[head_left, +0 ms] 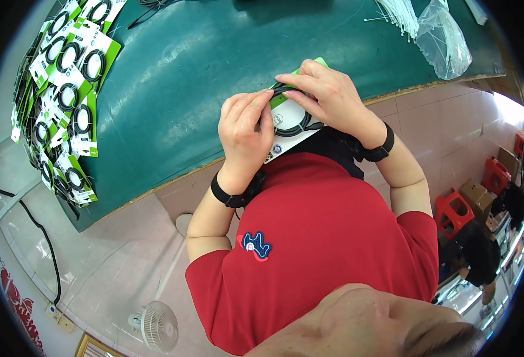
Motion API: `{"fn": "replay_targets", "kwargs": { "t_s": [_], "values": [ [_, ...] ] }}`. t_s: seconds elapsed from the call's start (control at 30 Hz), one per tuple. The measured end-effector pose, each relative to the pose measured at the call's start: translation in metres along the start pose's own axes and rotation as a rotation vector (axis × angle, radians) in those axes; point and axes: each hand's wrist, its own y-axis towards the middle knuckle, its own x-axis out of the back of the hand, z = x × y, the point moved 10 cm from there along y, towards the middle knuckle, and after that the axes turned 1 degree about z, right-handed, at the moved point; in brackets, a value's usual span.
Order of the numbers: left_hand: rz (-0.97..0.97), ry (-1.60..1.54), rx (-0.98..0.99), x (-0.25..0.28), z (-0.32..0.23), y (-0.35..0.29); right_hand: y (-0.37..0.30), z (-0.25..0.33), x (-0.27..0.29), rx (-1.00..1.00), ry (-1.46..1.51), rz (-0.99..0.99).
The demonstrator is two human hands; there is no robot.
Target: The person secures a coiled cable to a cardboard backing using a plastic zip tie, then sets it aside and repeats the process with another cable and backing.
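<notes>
Close to the table's front edge, at my body, is a white and green backing card (289, 109) with a coiled black cable (295, 130) lying on it. My left hand (247, 125) is closed, its thumb and fingertips pinching the top of the coil at the card's left side. From the right, my right hand (327, 98) has its thumb and fingers closed on the same cable, near the card's green end. Its palm and fingers cover part of the card. Exactly how the cable is fastened is hidden by my fingertips.
Many carded cables (68, 95) lie heaped at the left end of the green table (172, 89). White zip ties (400, 18) and a clear plastic bag (443, 41) lie at the far right. A fan (159, 326) and red stools (454, 213) stand on the floor; another person (479, 256) is at right.
</notes>
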Motion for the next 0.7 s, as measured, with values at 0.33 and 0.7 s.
{"fn": "replay_targets", "kwargs": {
  "t_s": [0.33, 0.7],
  "values": [
    [0.096, -0.033, -0.032, -0.001, 0.007, 0.003, 0.008, 0.019, -0.003, 0.223, -0.043, 0.026],
    [0.141, 0.056, 0.126, 0.002, 0.017, 0.000, 0.008, 0.006, -0.008, 0.162, 0.016, 0.088]
  ]
}}
